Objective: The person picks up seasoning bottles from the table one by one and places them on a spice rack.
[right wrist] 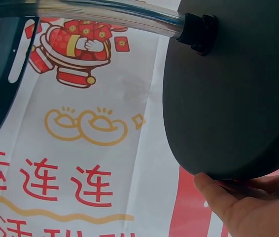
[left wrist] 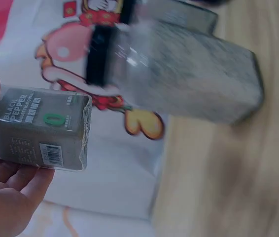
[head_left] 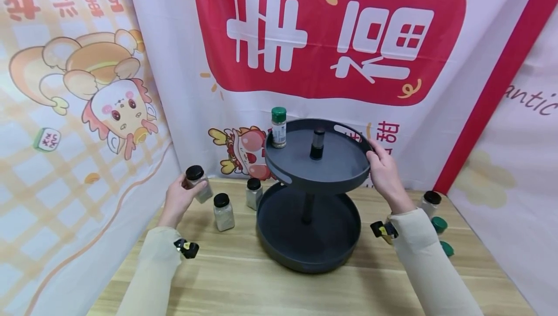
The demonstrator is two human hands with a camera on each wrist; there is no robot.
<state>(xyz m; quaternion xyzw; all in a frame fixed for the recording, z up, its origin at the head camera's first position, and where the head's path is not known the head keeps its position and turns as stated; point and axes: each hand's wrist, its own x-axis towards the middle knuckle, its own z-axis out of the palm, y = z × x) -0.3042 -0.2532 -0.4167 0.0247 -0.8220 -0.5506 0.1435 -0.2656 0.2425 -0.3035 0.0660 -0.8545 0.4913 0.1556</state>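
My left hand (head_left: 178,199) grips a clear square jar with a black lid (head_left: 198,184), lifted above the table. In the left wrist view the label on this jar (left wrist: 36,128) reads black pepper, with thumb and fingers on opposite sides. My right hand (head_left: 385,173) holds the right rim of the upper tier of a dark grey two-tier round tray (head_left: 322,173). A green-capped spice bottle (head_left: 279,129) stands on that tier at the left. Below it, the lower tier (head_left: 285,238) holds nothing visible. In the right wrist view, the upper tier's underside (right wrist: 233,103) shows above my fingers.
Two black-lidded jars, a nearer jar (head_left: 224,213) and a farther jar (head_left: 254,194), stand left of the tray. By my right forearm are another black-lidded jar (head_left: 430,202) and green caps (head_left: 439,224), partly hidden by the sleeve. Printed cloth (head_left: 174,88) hangs around the wooden table (head_left: 218,277).
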